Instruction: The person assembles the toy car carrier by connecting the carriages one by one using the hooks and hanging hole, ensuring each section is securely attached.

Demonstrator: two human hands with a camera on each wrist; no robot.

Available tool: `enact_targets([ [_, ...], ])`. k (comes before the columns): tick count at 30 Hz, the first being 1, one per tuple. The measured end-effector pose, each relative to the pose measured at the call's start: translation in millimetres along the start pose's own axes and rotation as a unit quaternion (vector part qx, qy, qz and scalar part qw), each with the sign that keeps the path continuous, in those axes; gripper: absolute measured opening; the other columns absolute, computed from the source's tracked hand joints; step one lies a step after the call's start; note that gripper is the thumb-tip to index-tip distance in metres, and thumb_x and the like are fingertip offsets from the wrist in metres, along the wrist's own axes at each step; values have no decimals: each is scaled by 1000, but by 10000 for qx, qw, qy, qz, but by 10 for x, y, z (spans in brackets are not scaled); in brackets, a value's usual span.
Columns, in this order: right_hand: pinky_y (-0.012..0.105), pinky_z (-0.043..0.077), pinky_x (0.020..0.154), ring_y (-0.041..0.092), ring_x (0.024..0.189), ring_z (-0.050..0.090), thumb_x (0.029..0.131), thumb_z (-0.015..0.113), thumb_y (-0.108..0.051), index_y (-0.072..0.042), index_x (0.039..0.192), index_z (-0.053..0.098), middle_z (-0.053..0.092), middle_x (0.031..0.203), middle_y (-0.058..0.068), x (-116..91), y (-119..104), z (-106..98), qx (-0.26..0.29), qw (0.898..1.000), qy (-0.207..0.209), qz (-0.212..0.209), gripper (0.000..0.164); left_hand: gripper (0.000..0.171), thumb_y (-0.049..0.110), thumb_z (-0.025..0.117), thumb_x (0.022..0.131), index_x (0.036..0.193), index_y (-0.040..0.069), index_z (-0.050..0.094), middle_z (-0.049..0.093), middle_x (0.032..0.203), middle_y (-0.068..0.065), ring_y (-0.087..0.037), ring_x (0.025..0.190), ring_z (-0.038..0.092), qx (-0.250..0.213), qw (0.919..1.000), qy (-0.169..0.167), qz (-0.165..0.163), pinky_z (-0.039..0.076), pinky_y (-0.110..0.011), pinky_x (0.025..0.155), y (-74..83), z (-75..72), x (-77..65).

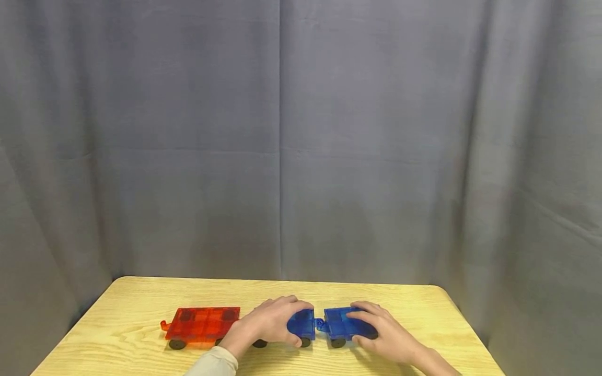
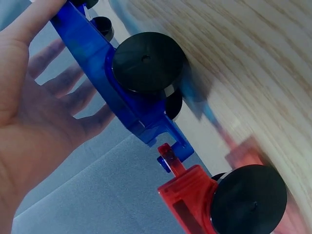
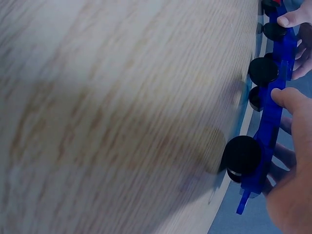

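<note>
A row of wheeled toy train cars stands on the table. In the head view a translucent red train car (image 1: 204, 325) is at the left end. My left hand (image 1: 270, 321) holds the middle blue train car (image 1: 305, 325) from above, thumb on the near side, fingers on the far side. My right hand (image 1: 388, 334) grips the right-hand blue train car (image 1: 337, 319) the same way. A small blue coupling (image 1: 321, 324) links the two blue cars. In the left wrist view, the red hook (image 2: 170, 157) sits in the blue car's hitch (image 2: 179, 142).
The light wood table (image 1: 141, 300) has rounded far corners. Grey curtains (image 1: 282, 156) hang behind it and along both sides. A loose red hook (image 1: 164, 325) sticks out from the red car's left end. A blue tab (image 3: 242, 204) juts from the other end of the row.
</note>
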State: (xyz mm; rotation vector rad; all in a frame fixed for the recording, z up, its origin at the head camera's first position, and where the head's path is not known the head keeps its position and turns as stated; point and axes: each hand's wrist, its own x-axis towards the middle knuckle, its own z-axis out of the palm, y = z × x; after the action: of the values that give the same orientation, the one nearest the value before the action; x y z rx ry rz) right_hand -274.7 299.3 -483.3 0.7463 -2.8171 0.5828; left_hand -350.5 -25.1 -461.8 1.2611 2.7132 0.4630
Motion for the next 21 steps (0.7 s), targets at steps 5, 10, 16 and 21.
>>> enact_targets([
  [5,73,32,101,45,138,40,97,69,-43,-16,138,64,49,150,12,44,-29,36,122,9999,-84,-4,50,73,50,85,78,144,41,54,58,129,10,-16,106,58,109,9999,18,19,48,-50,91,-47,22,-41],
  [10,72,32,102,44,138,40,97,68,-43,-17,139,64,48,150,12,96,-39,95,209,9997,-124,-88,49,72,47,86,78,143,38,56,58,124,11,-14,103,58,143,9999,18,39,49,-49,88,-88,50,-89],
  [16,75,24,105,47,139,37,98,67,-44,-16,139,62,46,151,14,89,-49,193,485,9986,-207,64,51,73,45,85,82,146,37,51,54,130,8,-20,116,56,-26,9995,-271,-146,43,-54,98,-111,88,-126],
  [21,77,20,104,49,142,30,98,67,-44,-11,143,59,42,154,16,21,-39,135,838,9952,-200,465,57,81,54,74,89,158,36,34,37,155,-3,-30,144,32,-162,9992,-243,-267,21,-60,114,-28,83,-161],
])
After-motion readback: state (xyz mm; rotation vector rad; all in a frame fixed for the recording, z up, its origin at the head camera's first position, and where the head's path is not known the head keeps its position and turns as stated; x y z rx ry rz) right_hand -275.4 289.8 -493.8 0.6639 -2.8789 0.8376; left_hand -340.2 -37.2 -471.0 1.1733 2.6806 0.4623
